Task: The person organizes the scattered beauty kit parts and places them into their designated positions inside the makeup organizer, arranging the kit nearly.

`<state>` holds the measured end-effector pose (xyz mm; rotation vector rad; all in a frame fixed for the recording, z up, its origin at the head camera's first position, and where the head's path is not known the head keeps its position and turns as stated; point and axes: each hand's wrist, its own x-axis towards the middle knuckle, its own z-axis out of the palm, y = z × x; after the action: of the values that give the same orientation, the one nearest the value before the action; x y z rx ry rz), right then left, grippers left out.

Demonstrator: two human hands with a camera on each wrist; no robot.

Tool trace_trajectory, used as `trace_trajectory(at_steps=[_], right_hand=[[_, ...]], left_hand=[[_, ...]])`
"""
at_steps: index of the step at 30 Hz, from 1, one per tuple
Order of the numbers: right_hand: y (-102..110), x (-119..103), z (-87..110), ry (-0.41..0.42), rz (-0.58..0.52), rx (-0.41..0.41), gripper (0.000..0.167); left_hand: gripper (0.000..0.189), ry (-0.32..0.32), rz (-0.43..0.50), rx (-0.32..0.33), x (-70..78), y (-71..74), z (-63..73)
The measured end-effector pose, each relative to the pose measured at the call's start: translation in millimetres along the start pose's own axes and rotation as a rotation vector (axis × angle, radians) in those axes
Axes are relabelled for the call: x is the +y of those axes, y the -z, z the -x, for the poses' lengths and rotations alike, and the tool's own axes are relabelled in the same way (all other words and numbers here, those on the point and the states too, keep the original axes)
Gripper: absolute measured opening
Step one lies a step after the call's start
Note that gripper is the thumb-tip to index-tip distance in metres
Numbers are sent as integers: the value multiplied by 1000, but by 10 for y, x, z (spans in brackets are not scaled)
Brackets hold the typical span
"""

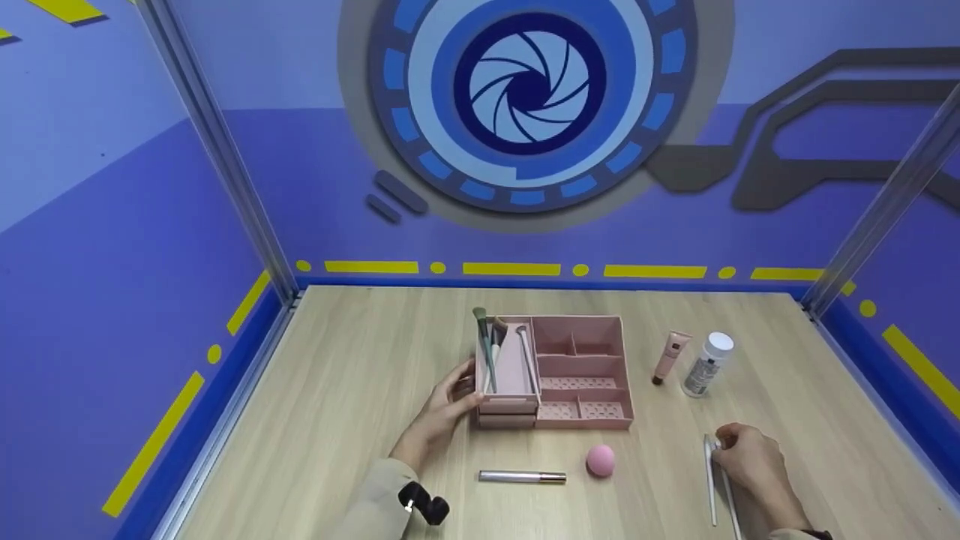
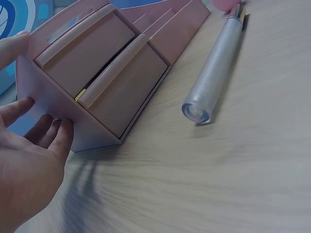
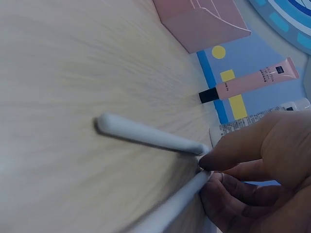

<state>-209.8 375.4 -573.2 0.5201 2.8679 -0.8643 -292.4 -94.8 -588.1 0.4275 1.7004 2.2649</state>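
Observation:
A pink cosmetics organizer stands mid-table, its left section holding several makeup brushes above two drawers. My left hand holds the organizer by its front left corner, the thumb at the upper edge and bent fingertips against the side wall. At the right, my right hand pinches the far end of a slim white stick between thumb and fingers. A second white stick lies just left of it, one end right at the fingertips. Any brush head on the pinched stick is hidden by my fingers.
In front of the organizer lie a silver-capped clear tube and a round pink makeup sponge. To its right are a pink squeeze tube and a white-capped bottle. Blue printed panels wall the table's back and sides.

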Motion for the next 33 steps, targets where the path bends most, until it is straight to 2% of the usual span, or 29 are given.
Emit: trace_trajectory(at_steps=[10,19,24,27,33], right_hand=[[11,-7,-11,17,24,-11,32],[40,-8,-21,-21,-15,-39,36],[86,-39,-16,-35,-62,-75,40],[114,-65,-8,-14,-63,-68,41],[137,-119,-19,68,-28,3,35]], left_hand=[[80,29,14,12,-15,15,7],[76,0,-3,-17,-3,20,-1],[76,2,14,-5,-1,7,-7],[76,-11,12,-3,-5,8,-6],[76,-11,18,-5,-10,10,0]])
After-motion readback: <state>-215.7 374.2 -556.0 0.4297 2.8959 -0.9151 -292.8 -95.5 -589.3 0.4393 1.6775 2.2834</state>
